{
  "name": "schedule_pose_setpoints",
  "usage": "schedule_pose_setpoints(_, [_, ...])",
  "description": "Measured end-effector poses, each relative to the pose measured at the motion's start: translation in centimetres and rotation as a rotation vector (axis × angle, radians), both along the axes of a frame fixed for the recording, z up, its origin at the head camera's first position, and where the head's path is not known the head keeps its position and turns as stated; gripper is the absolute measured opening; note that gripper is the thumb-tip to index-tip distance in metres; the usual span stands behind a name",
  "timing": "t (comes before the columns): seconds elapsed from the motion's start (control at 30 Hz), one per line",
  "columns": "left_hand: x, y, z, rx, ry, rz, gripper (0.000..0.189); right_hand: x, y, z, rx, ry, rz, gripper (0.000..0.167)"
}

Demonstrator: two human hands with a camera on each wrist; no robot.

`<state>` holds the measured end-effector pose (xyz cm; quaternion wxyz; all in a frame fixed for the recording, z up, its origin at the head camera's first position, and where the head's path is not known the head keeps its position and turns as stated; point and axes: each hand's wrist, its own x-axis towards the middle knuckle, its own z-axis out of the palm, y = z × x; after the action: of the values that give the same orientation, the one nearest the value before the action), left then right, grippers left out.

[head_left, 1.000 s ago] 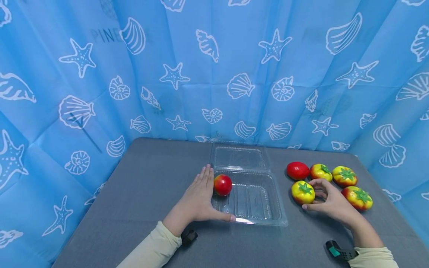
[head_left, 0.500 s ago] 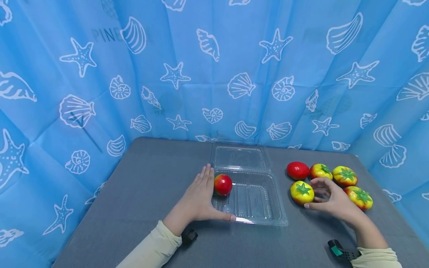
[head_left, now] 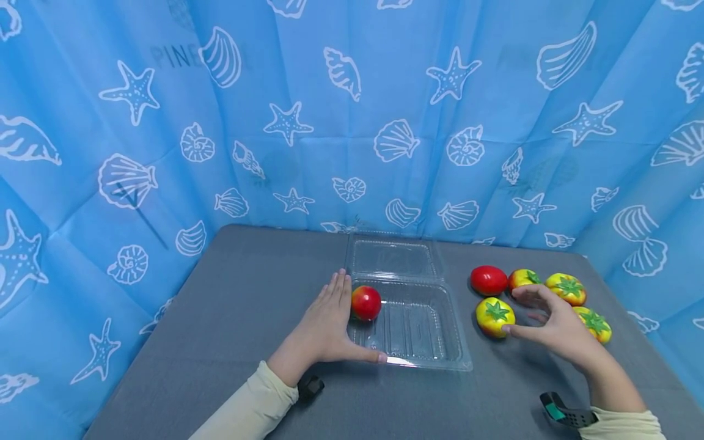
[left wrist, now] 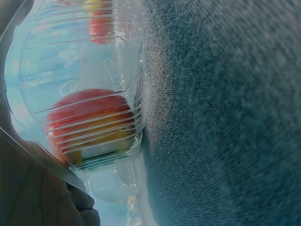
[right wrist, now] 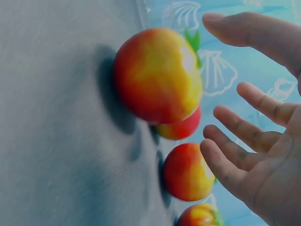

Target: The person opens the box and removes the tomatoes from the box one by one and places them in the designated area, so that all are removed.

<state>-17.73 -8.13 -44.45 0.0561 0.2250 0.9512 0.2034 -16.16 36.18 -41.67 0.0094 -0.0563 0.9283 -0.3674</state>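
Note:
My left hand (head_left: 324,327) rests along the left side of a clear plastic clamshell box (head_left: 456,333), thumb on its front rim and fingers straight. A red toy fruit (head_left: 366,304) lies in the left part of the box; through the clear wall in the left wrist view, the fruit (left wrist: 91,122) shows red and yellow. My right hand (head_left: 566,330) hovers with spread fingers just right of a yellow-and-red toy fruit (head_left: 492,315) with a green leafy top. In the right wrist view a gap shows between the fingers and this fruit (right wrist: 157,77).
Behind the right hand lie a red toy fruit (head_left: 488,280) and more leafy-topped ones, a back one (head_left: 522,278), a right one (head_left: 563,287) and a partly hidden one (head_left: 596,324). The box's lid (head_left: 393,260) lies folded back toward the blue curtain (head_left: 352,122).
My right hand has drawn back to the right from the yellow-and-red fruit, its fingers opening. That fruit has shifted slightly left. The left hand and box have stayed put.

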Motion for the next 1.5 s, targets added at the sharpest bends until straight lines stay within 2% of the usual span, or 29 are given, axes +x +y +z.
schedule_pose_setpoints(0.27, [0.0, -0.1, 0.0, -0.007, 0.005, 0.002, 0.150, 0.3, -1.8, 1.7, -0.017, 0.086, -0.025, 0.069])
schedule_pose_setpoints(0.43, [0.0, 0.0, -0.1, -0.008, 0.005, 0.004, 0.151, 0.2, -3.0, 1.9, -0.127, 0.171, -0.006, 0.060])
schedule_pose_setpoints(0.53, [0.0, 0.0, -0.1, -0.006, 0.006, 0.005, 0.151, 0.0, -3.7, 1.8, -0.181, 0.193, -0.003, 0.056])
schedule_pose_setpoints(0.9, [0.0, 0.0, -0.2, -0.009, 0.005, 0.004, 0.151, -1.2, -6.5, 1.7, -0.245, 0.132, 0.048, 0.054])
schedule_pose_setpoints(1.27, [0.0, -0.1, -0.1, -0.006, -0.004, 0.001, 0.149, -2.1, -9.8, 1.4, -0.235, 0.172, 0.137, 0.052])
schedule_pose_setpoints(1.5, [0.0, -0.1, 0.0, 0.001, -0.003, 0.001, 0.149, -2.3, -11.5, 1.3, -0.270, 0.135, 0.203, 0.052])
